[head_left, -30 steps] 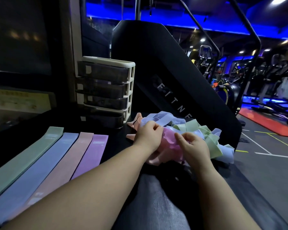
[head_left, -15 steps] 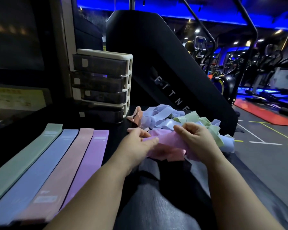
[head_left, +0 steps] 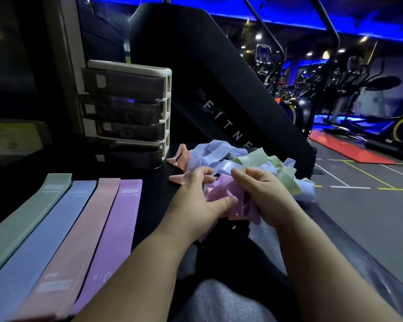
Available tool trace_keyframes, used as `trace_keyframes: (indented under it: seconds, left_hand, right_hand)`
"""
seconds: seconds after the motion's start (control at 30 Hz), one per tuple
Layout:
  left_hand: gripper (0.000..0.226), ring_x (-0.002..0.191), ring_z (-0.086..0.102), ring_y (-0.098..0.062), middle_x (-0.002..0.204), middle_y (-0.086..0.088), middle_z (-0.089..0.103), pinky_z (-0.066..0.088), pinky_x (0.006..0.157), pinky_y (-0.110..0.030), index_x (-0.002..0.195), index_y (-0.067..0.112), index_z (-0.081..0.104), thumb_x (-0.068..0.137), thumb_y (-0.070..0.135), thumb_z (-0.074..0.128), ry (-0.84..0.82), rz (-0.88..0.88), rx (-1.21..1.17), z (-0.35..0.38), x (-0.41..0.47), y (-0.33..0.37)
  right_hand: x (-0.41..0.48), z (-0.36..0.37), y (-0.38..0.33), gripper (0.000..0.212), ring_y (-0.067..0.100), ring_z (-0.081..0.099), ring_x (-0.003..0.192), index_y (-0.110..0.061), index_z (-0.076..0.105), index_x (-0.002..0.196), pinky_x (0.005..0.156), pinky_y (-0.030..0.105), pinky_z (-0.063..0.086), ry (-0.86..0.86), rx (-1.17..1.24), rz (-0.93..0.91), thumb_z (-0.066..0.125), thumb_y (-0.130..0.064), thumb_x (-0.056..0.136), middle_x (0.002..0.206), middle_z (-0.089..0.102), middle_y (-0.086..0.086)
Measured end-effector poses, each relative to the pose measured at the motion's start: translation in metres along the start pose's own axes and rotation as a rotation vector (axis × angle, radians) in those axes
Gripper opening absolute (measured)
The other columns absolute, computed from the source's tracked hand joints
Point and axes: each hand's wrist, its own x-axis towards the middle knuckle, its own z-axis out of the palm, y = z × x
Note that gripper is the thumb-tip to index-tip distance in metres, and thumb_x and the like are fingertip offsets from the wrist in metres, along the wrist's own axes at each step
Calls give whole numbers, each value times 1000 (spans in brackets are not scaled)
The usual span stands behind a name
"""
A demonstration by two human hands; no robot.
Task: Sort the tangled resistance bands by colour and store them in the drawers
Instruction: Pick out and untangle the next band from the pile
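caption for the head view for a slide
Left hand and right hand grip a purple band at the tangled pile.

— How many flat bands do we count?
— Four: green band (head_left: pixel 28 219), blue band (head_left: pixel 49 235), pink band (head_left: pixel 82 233), purple band (head_left: pixel 116 233).
— Drawers (head_left: pixel 123 84)?
— Four, in one unit (head_left: pixel 166 108).
— Anything more?
— One tangle (head_left: pixel 219 152), which we cannot count through. Two hands: left hand (head_left: pixel 196 198), right hand (head_left: pixel 268 194).

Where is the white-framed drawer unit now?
Head view: the white-framed plastic drawer unit stands left of centre, just left of the tangled pastel band pile and beyond the four flat bands.
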Motion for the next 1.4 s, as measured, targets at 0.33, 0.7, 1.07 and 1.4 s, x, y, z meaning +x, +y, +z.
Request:
trace_keyframes:
  seconds: [0.33,0.7,1.07,1.4]
  left_hand:
    - [8,67,61,-3,71,10,66,51,69,-18,84,22,68,88,28,69,158,13,-248,-3,7,-5]
    - [22,77,55,-7,81,8,64,46,75,-23,74,21,57,95,27,61,248,-42,-563,-9,6,5]
    - [15,127,55,-23,128,-7,64,42,109,-48,70,39,69,85,38,65,289,-33,-670,-16,6,9]
    - [11,90,65,-23,106,-17,70,54,82,-38,79,20,68,90,22,66,131,13,-606,-20,6,4]
  right_hand:
    - [5,-10,7,44,28,55,67,-23,73,75,61,32,41,-103,80,34,92,-53,48,73,66,6]
    - [1,-12,5,44,8,64,95,-24,70,99,83,20,51,-113,-99,-68,86,-27,58,99,72,-7]
    - [-4,3,3,6,16,66,94,-26,73,81,88,32,53,6,-313,-306,76,-28,76,96,70,-2]
    - [-10,-8,-14,44,19,58,61,-16,69,78,61,29,49,-39,330,-204,88,-50,56,71,63,8]
